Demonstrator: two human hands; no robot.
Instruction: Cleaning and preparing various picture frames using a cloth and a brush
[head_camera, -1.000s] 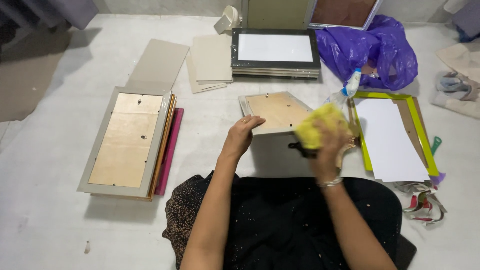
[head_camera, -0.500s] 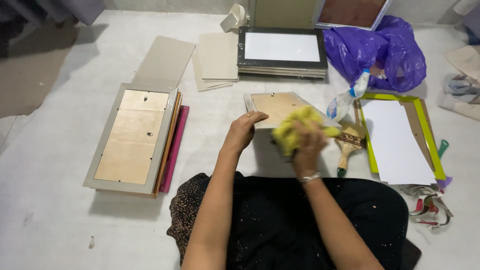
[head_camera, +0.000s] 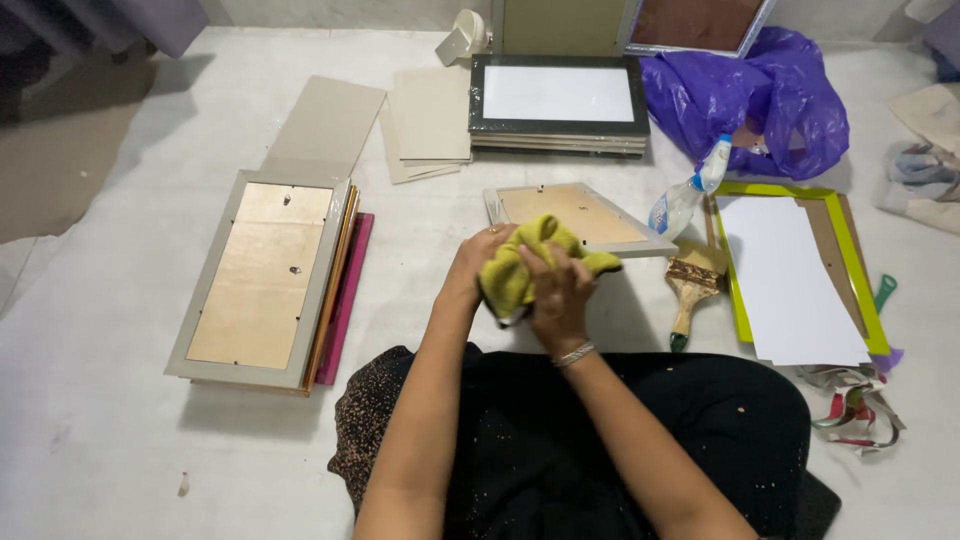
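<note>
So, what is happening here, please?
A person sits on the floor and holds a picture frame tilted up, back side showing. The left hand steadies its near edge, while the right hand presses a yellow cloth against the same edge. A spray bottle and a paintbrush lie to the right, and a stack of frames lies to the left.

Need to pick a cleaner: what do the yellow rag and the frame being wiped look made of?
Yellow rag: soft, fuzzy cloth, likely microfibre; it bunches in the right hand. Frame: pale grey, smooth moulding, plastic or painted wood; its back looks like tan fibreboard with a matte surface.
</note>
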